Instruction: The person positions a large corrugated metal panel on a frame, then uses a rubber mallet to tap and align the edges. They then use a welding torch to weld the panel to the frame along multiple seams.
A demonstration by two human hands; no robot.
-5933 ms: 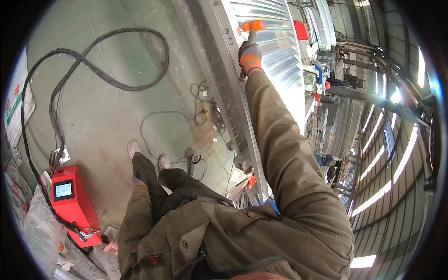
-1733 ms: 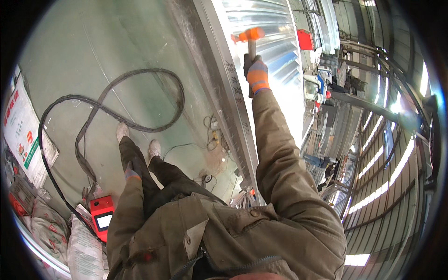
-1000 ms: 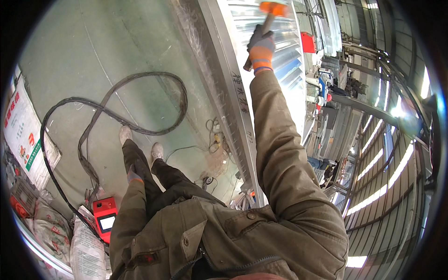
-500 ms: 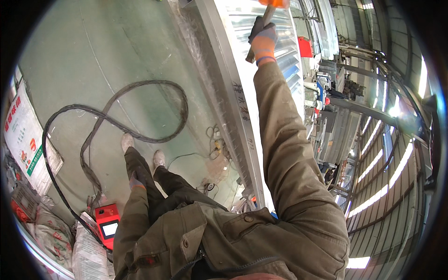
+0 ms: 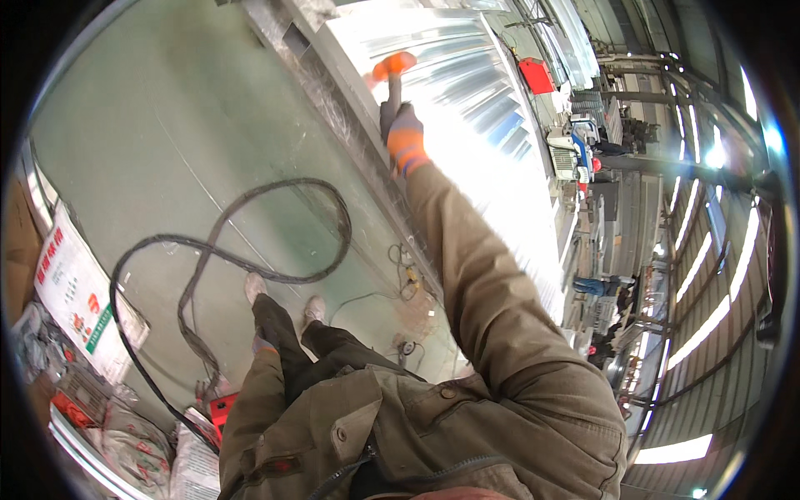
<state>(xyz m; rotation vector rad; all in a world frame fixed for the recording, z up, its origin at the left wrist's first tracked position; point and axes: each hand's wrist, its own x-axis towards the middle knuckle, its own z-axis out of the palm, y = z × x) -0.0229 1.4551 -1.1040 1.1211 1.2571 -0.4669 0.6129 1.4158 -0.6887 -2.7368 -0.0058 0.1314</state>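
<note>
a bright, ribbed metal panel (image 5: 500, 187) stretches out ahead and to the right, glaring under the light of a long workshop hall. to its left, a dark cable (image 5: 347, 223) loops over the greenish floor (image 5: 117, 125). the right arm reaches forward, its gloved hand (image 5: 405, 133) with fingers wrapped around the handle of an orange-headed hammer (image 5: 394, 85), head over the panel's left edge. the left hand (image 5: 263, 343) hangs low by the thigh; i cannot tell how its fingers stand.

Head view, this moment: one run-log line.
right hand: gripping orange-headed mallet over ribbed metal panel, contact unclear | left hand: low, beside leg | floor: looped black cable
</note>
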